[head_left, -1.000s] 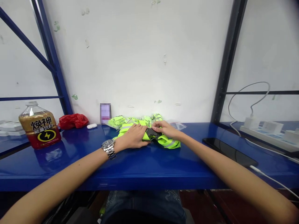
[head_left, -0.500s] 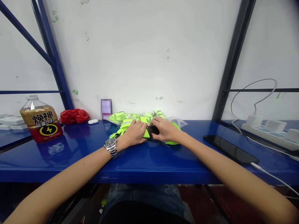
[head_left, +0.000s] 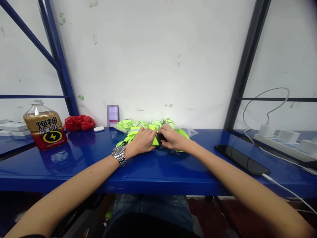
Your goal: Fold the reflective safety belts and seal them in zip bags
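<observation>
A bright yellow-green strap with pale reflective stripes (head_left: 133, 131) lies bunched on the blue table in front of me. My left hand (head_left: 144, 141), with a metal watch on its wrist, is closed on the strap, fingers pressed together. My right hand (head_left: 174, 138) pinches a small black piece, looking like a buckle (head_left: 159, 137), at the strap's end between both hands. Its exact shape is partly covered by my fingers. More of the yellow-green material (head_left: 183, 134) shows beyond my right hand.
To the left stand a large drink bottle (head_left: 46, 127), a red plastic bag (head_left: 79, 123) and a small white case (head_left: 99, 129). A phone (head_left: 242, 159) on a charging cable lies at right, near a white power strip (head_left: 284, 145). Clear plastic (head_left: 189, 131) lies behind my right hand.
The view has shifted slightly. My right fingers have closed in a little over the black piece; my left hand keeps its place on the strap.
</observation>
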A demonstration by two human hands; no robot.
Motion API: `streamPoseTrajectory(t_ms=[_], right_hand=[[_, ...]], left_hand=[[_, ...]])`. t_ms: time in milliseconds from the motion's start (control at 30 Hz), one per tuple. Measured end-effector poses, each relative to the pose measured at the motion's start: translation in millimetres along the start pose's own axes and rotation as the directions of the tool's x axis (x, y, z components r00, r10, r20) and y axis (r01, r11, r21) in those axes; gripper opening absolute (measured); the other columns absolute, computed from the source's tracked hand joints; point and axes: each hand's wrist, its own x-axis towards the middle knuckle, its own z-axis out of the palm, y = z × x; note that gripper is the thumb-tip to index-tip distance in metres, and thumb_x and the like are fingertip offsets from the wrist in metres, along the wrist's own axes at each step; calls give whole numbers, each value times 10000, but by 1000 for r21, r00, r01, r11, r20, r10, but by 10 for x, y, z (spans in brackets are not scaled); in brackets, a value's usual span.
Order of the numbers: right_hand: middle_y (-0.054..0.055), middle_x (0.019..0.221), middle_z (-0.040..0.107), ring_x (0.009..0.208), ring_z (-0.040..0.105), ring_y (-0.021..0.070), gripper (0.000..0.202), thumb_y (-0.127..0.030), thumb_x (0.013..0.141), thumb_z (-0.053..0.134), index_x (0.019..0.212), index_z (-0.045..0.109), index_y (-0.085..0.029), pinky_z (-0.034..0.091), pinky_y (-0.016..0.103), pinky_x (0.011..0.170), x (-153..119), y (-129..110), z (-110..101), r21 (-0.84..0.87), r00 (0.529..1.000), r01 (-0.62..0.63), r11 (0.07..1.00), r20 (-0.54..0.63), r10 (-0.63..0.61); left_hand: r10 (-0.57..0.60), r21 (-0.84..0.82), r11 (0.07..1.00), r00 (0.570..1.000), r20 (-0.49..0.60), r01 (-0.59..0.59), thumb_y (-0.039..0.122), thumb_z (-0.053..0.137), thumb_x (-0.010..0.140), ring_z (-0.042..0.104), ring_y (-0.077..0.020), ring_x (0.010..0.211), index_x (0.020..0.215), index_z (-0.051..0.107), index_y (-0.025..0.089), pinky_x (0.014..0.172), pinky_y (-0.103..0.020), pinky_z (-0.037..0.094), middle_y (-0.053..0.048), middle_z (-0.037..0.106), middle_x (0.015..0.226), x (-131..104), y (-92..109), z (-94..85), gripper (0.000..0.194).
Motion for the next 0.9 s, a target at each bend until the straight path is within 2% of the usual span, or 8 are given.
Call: streamPoseTrajectory(t_ms=[200, 333, 400, 500, 567, 633, 767, 900], right_hand=[[67, 882, 476, 814, 432, 206, 188, -146, 722, 528, 882, 438, -186, 392, 323, 700, -4, -37, -54, 29, 996, -81, 996, -33, 82], [81, 903, 502, 850, 454, 218, 165, -134, 737, 501, 894, 474, -180, 408, 340, 744, -16, -26, -17, 10, 996, -56, 998, -64, 56], [98, 945, 527, 886, 476, 228, 182, -151, 778, 499, 959, 504, -173, 420, 355, 771, -33, -5, -17, 6, 998, -43, 999, -56, 43], [132, 1100, 551, 999, 498, 264, 362, -312, 837, 563, 1166, 495, -178, 426, 403, 842, -87, 46, -53, -10, 999, -31, 999, -21, 31], [154, 1206, 533, 1078, 489, 298, 581, -452, 808, 619, 1284, 434, -177, 418, 436, 883, -129, 88, -75, -39, 999, -45, 998, -4, 45], [174, 1234, 527, 1095, 491, 317, 697, -509, 771, 649, 1321, 405, -156, 419, 449, 887, -158, 121, -80, -79, 996, -82, 994, 17, 83], [166, 1112, 583, 979, 541, 294, 592, -421, 773, 663, 1249, 472, -127, 438, 403, 803, -155, 149, -76, -147, 982, -151, 978, 93, 165], [140, 1052, 598, 928, 551, 273, 513, -354, 723, 697, 1156, 532, -134, 427, 348, 744, -115, 140, -125, -166, 970, -204, 965, 99, 222]], left_hand=[[-7, 32, 999, 1000, -23, 8, 438, 595, 804, 533, -295, 870, 939, 479, 152, 751, -407, 337, -117, 600, 913, 4, -8, -28, 336], [-14, 20, 1000, 1000, -20, 14, 430, 607, 792, 541, -301, 887, 947, 484, 153, 771, -414, 339, -121, 609, 924, -4, -17, -17, 340], [-30, 5, 1000, 999, -13, 31, 426, 610, 789, 545, -302, 893, 954, 486, 153, 782, -416, 342, -121, 615, 931, -17, -34, -4, 342], [-57, -14, 998, 998, -11, 57, 430, 606, 793, 553, -300, 902, 983, 489, 143, 798, -417, 348, -121, 621, 945, -44, -76, 11, 363], [-69, -22, 997, 998, -13, 69, 435, 609, 793, 559, -298, 896, 998, 491, 133, 799, -414, 352, -123, 622, 940, -60, -102, 14, 383], [-75, -25, 997, 997, -14, 75, 440, 615, 789, 562, -298, 890, 1000, 493, 127, 797, -412, 356, -125, 622, 932, -70, -116, 12, 397], [-71, -30, 997, 997, -8, 70, 445, 626, 778, 561, -298, 894, 991, 488, 138, 804, -410, 360, -127, 626, 942, -65, -113, 9, 398], [-93, -35, 995, 996, -19, 92, 453, 635, 771, 563, -299, 907, 993, 482, 147, 807, -406, 365, -126, 625, 943, -34, -105, 22, 408]])
